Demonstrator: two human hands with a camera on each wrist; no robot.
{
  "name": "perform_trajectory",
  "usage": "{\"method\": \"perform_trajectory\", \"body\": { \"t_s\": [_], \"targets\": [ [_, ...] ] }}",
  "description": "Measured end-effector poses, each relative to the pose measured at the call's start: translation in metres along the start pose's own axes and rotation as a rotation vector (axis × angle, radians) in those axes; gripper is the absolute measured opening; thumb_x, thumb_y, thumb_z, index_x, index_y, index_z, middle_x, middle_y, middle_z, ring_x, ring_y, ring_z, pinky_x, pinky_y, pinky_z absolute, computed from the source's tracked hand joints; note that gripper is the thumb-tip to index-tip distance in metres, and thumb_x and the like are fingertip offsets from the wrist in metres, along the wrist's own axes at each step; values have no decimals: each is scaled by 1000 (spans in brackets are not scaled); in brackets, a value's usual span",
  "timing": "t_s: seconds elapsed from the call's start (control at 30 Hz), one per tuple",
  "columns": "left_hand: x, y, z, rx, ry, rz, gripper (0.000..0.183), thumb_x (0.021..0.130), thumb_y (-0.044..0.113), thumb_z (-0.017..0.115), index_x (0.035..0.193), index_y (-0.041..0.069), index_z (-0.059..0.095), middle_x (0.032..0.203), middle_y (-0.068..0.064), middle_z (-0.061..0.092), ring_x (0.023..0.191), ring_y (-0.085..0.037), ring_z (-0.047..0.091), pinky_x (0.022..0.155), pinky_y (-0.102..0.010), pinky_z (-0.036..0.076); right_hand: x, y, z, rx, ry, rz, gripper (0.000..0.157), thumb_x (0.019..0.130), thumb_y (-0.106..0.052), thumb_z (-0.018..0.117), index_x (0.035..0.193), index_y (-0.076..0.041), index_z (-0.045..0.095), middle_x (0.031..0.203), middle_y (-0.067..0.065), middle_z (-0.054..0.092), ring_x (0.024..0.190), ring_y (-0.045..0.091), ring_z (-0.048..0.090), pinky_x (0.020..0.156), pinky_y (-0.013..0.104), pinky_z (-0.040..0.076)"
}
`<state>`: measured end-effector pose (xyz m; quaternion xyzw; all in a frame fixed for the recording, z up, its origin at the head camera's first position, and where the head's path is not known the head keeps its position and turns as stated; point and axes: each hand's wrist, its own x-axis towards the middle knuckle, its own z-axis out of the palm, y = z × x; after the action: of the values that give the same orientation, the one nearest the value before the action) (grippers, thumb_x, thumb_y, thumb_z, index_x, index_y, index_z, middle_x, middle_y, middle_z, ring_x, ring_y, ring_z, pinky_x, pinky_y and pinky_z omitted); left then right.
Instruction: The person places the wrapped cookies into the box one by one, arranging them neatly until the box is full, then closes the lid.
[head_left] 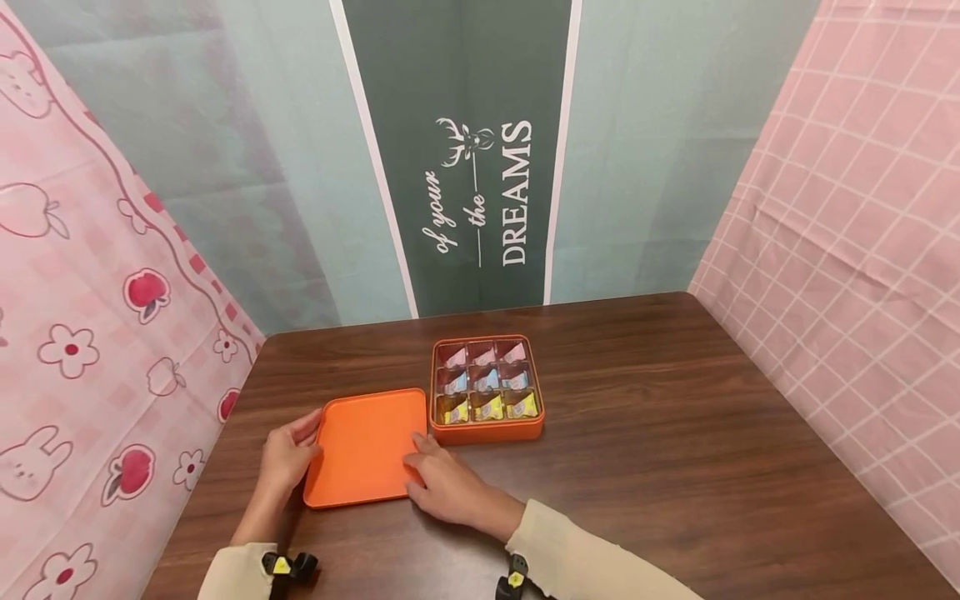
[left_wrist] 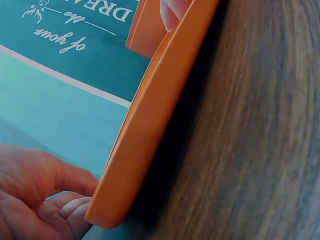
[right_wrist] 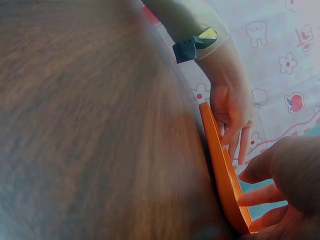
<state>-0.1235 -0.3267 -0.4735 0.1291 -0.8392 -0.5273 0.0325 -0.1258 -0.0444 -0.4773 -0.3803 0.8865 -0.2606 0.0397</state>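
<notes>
A shallow square orange lid (head_left: 365, 446) lies low over the table, left of the open box, with a dark shadow under its edge in the left wrist view. My left hand (head_left: 287, 454) holds its left side, thumb at the rim and fingers along the outside. On the opposite side, my right hand (head_left: 450, 483) grips the lid's right edge with spread, bent fingers; its fingertips (right_wrist: 250, 199) meet the rim in the right wrist view. Beside the lid stands the orange box (head_left: 487, 432), holding several wrapped pieces in compartments: pink at the back, blue in the middle, yellow in front.
The brown wooden table (head_left: 675, 467) extends to the right of the box. Behind it hangs a green cloth (head_left: 465, 75) with white lettering. Pink patterned cloths stand along the left (head_left: 90, 350) and right (head_left: 862, 208) sides.
</notes>
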Motion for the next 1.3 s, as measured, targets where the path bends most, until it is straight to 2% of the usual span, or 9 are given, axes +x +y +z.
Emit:
{"method": "perform_trajectory", "body": {
  "t_s": [0.1,0.17,0.23,0.4,0.63,0.8,0.97,1.17,1.3],
  "targets": [
    [-1,0,-1,33,43,-23,52,87,-14,62,139,-12,54,136,-28,54,121,-28,58,83,-15,53,0,1,1,1,0,-5,34,98,-22,66,127,-4,70,150,25,47,137,44,46,111,45,42],
    [-3,-1,-2,39,61,-42,49,88,-10,64,136,-11,57,131,-28,58,114,-21,64,74,-11,53,-1,2,2,0,-2,-4,33,98,-22,66,126,-5,70,150,25,48,138,44,46,111,45,42],
    [-3,-1,-3,37,66,-58,47,88,-6,66,134,-11,59,127,-28,61,106,-13,67,70,-12,53,-1,3,2,3,-2,-1,32,98,-22,65,125,-5,71,150,24,48,138,44,45,111,45,42],
    [-5,-4,-5,4,65,-80,45,89,-5,68,133,-10,61,125,-27,63,97,0,66,73,-15,56,-1,6,3,17,8,3,33,97,-20,65,127,-6,70,151,24,47,138,42,46,110,44,44],
    [-10,-6,-7,-61,32,-116,48,90,-2,70,136,-8,59,128,-25,62,94,4,65,78,-20,58,0,7,3,68,60,-5,35,96,-13,67,130,-5,69,151,25,47,137,37,49,108,42,45],
    [-14,2,-11,-94,46,-84,48,90,-4,69,136,-10,58,130,-27,60,90,9,65,76,-16,56,1,5,-1,94,174,-67,29,95,-7,65,123,-3,72,147,27,50,136,33,51,106,39,47],
    [-15,11,-16,-90,13,-50,46,94,0,68,137,-10,57,127,-28,62,89,7,66,79,-19,57,4,1,-15,116,267,-94,25,96,-1,63,118,-1,74,146,24,53,134,29,54,102,37,49],
    [-18,21,-18,-99,-29,-50,47,96,2,67,140,-11,54,130,-28,62,91,4,68,83,-24,57,7,-4,-38,123,258,-63,26,98,-2,61,121,-1,74,147,18,53,133,26,55,105,38,47],
    [-19,32,-18,-108,-33,-18,48,97,5,68,140,-10,54,131,-29,61,92,3,68,83,-24,57,7,-2,-54,97,221,-81,34,95,6,59,125,-3,72,149,14,52,134,24,54,106,37,47]
  ]
}}
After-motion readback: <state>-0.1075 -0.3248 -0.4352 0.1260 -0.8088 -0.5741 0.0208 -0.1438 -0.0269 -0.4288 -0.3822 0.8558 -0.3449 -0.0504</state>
